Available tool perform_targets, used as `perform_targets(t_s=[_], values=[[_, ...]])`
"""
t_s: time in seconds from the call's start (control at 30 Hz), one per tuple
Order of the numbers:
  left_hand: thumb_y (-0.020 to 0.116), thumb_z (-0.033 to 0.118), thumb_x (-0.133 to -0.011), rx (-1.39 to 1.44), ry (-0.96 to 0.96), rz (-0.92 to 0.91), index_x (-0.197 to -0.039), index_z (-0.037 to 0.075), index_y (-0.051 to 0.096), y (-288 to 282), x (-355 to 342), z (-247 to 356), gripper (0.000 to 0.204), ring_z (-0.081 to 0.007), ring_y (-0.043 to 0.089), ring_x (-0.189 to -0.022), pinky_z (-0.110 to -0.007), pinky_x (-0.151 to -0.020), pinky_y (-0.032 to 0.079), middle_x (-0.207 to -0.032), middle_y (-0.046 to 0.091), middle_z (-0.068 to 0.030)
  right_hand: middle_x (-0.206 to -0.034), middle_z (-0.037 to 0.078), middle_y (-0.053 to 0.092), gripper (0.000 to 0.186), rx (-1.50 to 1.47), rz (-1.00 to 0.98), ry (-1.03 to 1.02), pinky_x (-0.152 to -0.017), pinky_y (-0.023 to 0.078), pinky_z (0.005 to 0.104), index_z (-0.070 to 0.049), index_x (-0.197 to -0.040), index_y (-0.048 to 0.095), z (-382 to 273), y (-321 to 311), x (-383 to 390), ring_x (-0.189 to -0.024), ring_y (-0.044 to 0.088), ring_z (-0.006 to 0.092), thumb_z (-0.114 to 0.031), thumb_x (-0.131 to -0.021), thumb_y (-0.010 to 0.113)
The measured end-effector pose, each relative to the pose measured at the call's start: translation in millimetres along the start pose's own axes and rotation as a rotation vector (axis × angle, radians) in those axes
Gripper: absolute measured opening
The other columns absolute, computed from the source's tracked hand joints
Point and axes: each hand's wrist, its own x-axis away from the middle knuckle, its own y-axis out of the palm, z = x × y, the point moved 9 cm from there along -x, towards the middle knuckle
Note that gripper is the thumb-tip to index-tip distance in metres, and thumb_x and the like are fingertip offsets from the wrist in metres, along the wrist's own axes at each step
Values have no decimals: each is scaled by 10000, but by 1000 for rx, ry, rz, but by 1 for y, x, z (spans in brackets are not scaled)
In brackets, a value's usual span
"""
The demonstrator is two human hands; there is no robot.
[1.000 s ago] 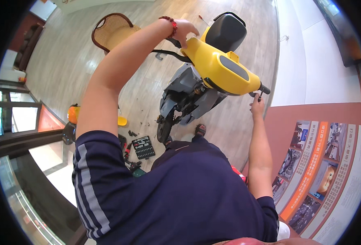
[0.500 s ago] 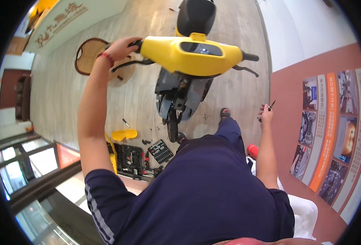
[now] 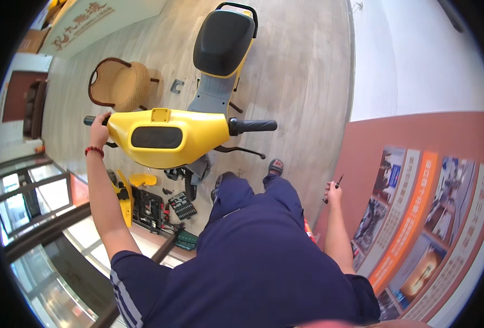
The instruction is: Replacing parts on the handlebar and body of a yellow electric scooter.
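OK, L grip (image 3: 98, 131) snug rnd h'bar (image 3: 89, 120)

On my feed, wood-plank floor (image 3: 307, 71). I log yellow scooter (image 3: 203, 136), wicker chair (image 3: 131, 87), grey bracket (image 3: 174, 86) between them; lower left, socket set (image 3: 182, 208), black tool case (image 3: 147, 206), yellow panel (image 3: 142, 180).

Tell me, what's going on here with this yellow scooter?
A person stands at the front of a yellow scooter, their left hand around the handlebar grip at the left of the picture. Their right hand is out to the side, away from the scooter, holding a thin dark object too small to identify. On the floor lie an open socket set and a yellow panel.
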Motion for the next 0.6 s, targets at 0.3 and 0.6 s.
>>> perform_targets(t_s=[0.3,0.6], values=[[370,-133,-776,60,-159,18,-1197,31,637,6,2,-29,524,-315,362,-1386,-361,-1140,254,-1260,605,-192,-764,24,625,291,53,-111,-91,-432,392,254,-70,-989,654,-110,-11,-66,-520,539,99,-312,-987,492],[544,-34,-817,-178,-265,237,-1216,53,609,-2,19,-12,413,-319,407,-1349,-353,-1130,298,-1380,513,-184,-750,19,607,304,267,-373,-372,-472,393,260,-52,-984,660,-360,80,-140,-542,532,96,-325,-971,525]])
